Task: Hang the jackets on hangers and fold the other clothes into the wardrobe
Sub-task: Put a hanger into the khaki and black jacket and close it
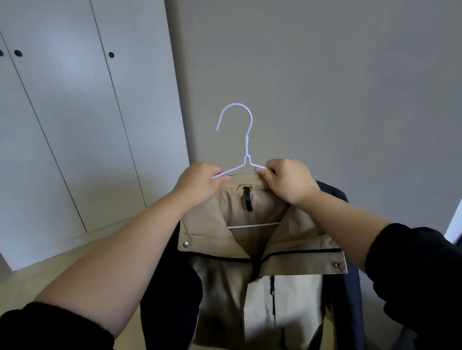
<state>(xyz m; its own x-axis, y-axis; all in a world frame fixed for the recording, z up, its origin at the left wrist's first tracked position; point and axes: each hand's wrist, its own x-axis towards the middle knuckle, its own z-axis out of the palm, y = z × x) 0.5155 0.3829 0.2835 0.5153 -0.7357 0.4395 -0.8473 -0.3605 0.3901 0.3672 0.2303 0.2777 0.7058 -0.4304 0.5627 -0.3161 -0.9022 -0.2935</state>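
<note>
Holds the jacket (219,224) up before the wall (326,74), right of the closed wardrobe (73,130), already draped on the hanger (247,146), left hand (198,183) and right hand (288,180) each pinching the collar (239,179) against it either side of the hook, probably to seat the shoulders squarely before hanging it inside.

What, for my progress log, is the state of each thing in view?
White wire hanger: upright, threaded inside jacket, held up.
Beige and navy jacket: on the hanger, collar open.
White wardrobe: doors shut.
Left hand: pinches hanger arm.
Right hand: pinches other hanger arm.
</note>
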